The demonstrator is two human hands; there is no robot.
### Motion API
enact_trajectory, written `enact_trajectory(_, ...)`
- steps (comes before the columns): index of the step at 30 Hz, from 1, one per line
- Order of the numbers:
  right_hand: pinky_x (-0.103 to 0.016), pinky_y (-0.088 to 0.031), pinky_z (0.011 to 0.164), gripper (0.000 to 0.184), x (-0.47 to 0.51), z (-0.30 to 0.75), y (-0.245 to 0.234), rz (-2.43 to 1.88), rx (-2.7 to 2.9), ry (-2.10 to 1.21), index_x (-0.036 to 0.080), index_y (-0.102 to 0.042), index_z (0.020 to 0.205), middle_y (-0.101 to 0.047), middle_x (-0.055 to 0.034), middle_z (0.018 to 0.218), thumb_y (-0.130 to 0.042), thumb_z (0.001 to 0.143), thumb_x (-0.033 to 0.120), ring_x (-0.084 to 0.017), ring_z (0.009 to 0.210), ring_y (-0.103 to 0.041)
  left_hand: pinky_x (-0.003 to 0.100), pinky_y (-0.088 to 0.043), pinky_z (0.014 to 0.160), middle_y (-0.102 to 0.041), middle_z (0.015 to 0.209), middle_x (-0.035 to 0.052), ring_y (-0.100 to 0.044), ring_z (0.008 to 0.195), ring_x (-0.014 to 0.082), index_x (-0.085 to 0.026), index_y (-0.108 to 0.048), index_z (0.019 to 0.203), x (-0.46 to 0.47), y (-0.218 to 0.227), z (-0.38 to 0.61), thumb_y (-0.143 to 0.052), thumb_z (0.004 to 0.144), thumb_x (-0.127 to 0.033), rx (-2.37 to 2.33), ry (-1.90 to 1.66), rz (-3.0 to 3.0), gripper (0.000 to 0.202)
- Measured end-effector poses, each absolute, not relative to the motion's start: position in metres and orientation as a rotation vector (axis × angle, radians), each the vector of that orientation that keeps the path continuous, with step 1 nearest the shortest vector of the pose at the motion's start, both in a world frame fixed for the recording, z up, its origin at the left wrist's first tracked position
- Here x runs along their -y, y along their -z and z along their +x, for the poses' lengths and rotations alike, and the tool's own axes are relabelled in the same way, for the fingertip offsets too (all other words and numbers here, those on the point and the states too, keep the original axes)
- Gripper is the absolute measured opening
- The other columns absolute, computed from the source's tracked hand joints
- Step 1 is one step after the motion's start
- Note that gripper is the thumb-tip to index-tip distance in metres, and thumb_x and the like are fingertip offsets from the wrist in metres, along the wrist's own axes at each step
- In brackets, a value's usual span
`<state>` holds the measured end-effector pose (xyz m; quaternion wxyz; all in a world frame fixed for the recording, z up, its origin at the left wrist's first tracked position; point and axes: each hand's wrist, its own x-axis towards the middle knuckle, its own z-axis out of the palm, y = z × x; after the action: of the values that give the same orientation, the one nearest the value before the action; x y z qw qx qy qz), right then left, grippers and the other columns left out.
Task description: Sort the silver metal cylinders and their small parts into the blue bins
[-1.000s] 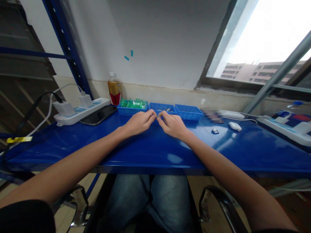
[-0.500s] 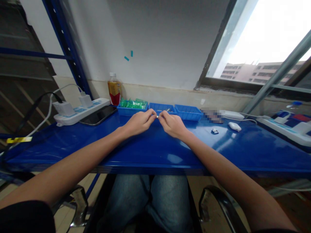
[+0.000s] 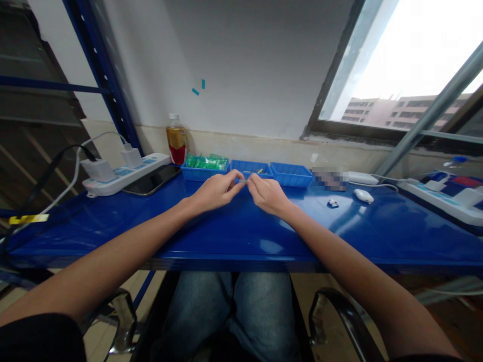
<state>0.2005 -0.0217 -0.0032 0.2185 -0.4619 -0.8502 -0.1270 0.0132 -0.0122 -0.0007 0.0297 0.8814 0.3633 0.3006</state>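
My left hand (image 3: 217, 191) and my right hand (image 3: 268, 193) meet fingertip to fingertip over the blue table (image 3: 234, 236), just in front of the middle blue tray (image 3: 252, 168). Both are closed in a pinch on a tiny pale part (image 3: 244, 181) held between them; it is too small to name. A left blue tray (image 3: 198, 173) holds several green pieces (image 3: 207, 161). A right blue tray (image 3: 292, 174) sits beside the middle one.
A bottle (image 3: 176, 139) stands by the wall. A white power strip (image 3: 123, 173) with chargers and a dark phone (image 3: 153, 179) lie to the left. Small white items (image 3: 363, 195) and another power strip (image 3: 447, 198) lie to the right. A window frame is at the right.
The hands have stayed together in front of the middle tray, with only slight shifts of the fingers. The view has drifted a little.
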Motion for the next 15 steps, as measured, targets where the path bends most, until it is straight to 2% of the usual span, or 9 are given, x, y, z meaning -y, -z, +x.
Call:
enact_trajectory(7, -0.025, -0.028, 0.057, 0.030, 0.0236, 0.2001, 0.0032, -1.228, 2.319, 0.340, 0.016, -0.049, 0.106, -0.068, -0.0055, 0.081, -0.031, 0.095, 0.037, -0.018, 0.068, -0.062, 0.024, -0.033, 0.055, -0.055, 0.062, -0.0009, -0.052, 0.056, 0.0134, -0.016, -0.055, 0.100, 0.0118, -0.0003, 0.0130, -0.035, 0.095, -0.037, -1.172, -0.956, 2.707, 0.029)
enact_trajectory(11, -0.025, -0.028, 0.058, 0.030, 0.0241, 0.1994, 0.0028, -1.236, 2.335, 0.362, 0.017, -0.053, 0.098, -0.068, -0.0062, 0.082, -0.030, 0.096, 0.036, -0.018, 0.068, -0.061, 0.024, -0.033, 0.056, -0.055, 0.062, -0.0011, -0.052, 0.057, 0.0132, -0.016, -0.055, 0.100, 0.0116, -0.0001, 0.0131, -0.035, 0.095, -0.036, -1.155, -0.952, 2.698, 0.029)
enact_trajectory(15, -0.025, -0.029, 0.058, 0.033, 0.0177, 0.2050, 0.0011, -1.318, 2.288, 0.364, 0.019, -0.056, 0.091, -0.068, -0.0062, 0.082, -0.029, 0.096, 0.036, -0.018, 0.071, -0.062, 0.023, -0.031, 0.053, -0.051, 0.057, -0.0030, -0.049, 0.053, 0.0127, -0.016, -0.054, 0.109, 0.0108, 0.0002, 0.0129, -0.038, 0.094, -0.037, -1.183, -0.908, 2.697, 0.030)
